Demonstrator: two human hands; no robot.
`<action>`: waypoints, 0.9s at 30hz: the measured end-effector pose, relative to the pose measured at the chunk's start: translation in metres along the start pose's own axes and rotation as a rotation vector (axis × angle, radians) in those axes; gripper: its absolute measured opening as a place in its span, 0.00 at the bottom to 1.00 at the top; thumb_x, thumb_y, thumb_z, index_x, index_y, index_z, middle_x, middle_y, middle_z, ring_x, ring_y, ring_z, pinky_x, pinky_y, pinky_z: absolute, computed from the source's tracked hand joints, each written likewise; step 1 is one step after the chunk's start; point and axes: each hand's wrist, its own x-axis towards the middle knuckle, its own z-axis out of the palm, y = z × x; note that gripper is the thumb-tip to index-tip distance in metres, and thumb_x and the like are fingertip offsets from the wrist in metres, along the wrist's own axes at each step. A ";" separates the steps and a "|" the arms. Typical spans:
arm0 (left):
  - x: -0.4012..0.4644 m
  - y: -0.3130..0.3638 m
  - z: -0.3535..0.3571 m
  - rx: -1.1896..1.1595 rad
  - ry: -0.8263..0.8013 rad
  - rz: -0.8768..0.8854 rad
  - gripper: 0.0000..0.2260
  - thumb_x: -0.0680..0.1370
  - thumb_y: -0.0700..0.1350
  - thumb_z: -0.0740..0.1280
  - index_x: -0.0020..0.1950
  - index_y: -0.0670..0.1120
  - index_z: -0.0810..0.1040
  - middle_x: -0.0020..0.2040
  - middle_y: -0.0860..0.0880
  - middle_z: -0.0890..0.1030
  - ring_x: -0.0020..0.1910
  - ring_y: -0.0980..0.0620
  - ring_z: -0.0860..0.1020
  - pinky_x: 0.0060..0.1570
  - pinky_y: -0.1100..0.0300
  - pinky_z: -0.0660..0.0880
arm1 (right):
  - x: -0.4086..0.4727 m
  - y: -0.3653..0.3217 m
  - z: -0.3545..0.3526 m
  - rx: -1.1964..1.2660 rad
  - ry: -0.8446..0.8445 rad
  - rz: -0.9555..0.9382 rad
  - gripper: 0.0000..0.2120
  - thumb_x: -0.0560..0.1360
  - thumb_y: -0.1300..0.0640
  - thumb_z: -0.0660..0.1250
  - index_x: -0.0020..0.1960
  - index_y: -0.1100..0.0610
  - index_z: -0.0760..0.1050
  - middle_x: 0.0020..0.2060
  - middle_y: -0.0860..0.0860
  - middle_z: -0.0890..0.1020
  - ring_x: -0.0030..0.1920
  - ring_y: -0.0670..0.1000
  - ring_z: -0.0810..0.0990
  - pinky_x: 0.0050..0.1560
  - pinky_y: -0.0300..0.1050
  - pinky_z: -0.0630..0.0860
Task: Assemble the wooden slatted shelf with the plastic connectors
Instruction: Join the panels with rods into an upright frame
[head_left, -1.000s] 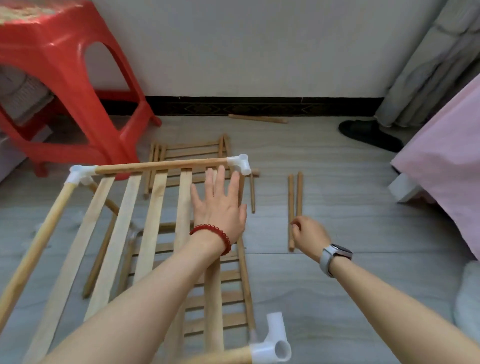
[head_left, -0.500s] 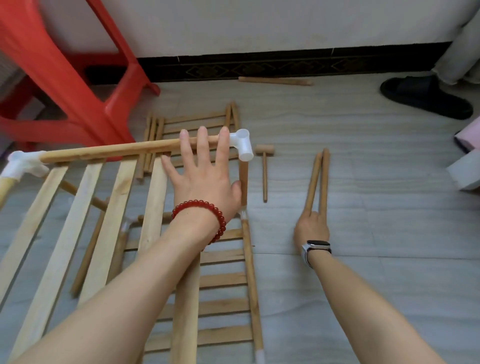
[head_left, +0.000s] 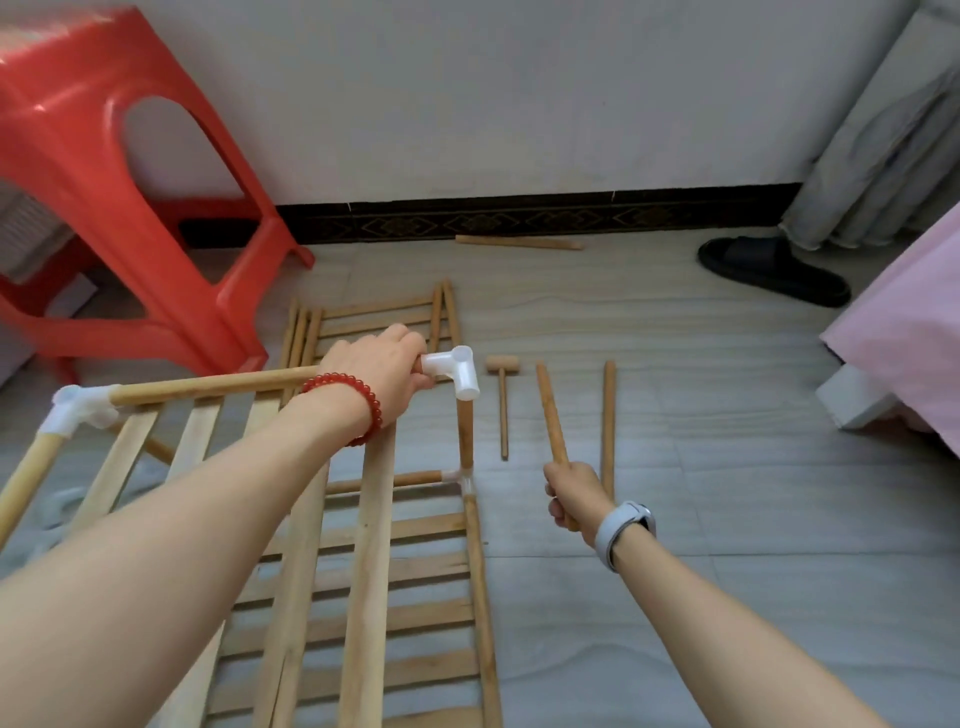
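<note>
Our left hand (head_left: 382, 371) grips the top rail (head_left: 213, 385) just beside the white connector (head_left: 457, 370), steadying the shelf. Our right hand (head_left: 574, 496) is closed on a dowel (head_left: 550, 415). Next, we judge, its far end must be aligned with the connector's open socket.

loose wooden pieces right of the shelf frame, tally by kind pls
dowels: 3, held dowel in the right hand, floor dowel, baseboard dowel
mallet: 1
total: 4

Grey tiled floor (head_left: 675, 519) under mallet (head_left: 503, 395), loose dowel (head_left: 609, 415), slipper (head_left: 769, 267), red stool (head_left: 130, 208).
</note>
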 end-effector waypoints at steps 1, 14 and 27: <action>-0.003 0.000 -0.003 0.035 0.003 0.033 0.11 0.81 0.53 0.56 0.58 0.49 0.69 0.56 0.50 0.71 0.52 0.49 0.74 0.47 0.56 0.63 | -0.010 -0.004 -0.002 -0.042 0.000 -0.054 0.07 0.75 0.62 0.53 0.38 0.56 0.61 0.31 0.52 0.63 0.26 0.49 0.63 0.24 0.36 0.57; -0.146 -0.049 -0.136 -0.349 0.480 -0.009 0.04 0.80 0.43 0.61 0.52 0.44 0.70 0.38 0.50 0.74 0.39 0.46 0.74 0.38 0.53 0.69 | -0.168 -0.126 -0.020 -0.084 -0.016 -0.552 0.04 0.80 0.60 0.55 0.49 0.55 0.67 0.32 0.53 0.74 0.22 0.46 0.66 0.21 0.36 0.64; -0.344 -0.088 -0.073 -1.074 0.629 -0.291 0.03 0.79 0.42 0.62 0.48 0.43 0.70 0.38 0.47 0.71 0.36 0.51 0.69 0.34 0.66 0.68 | -0.349 -0.140 0.050 -0.404 -0.229 -0.826 0.08 0.75 0.67 0.60 0.49 0.56 0.69 0.36 0.54 0.72 0.27 0.48 0.68 0.22 0.36 0.67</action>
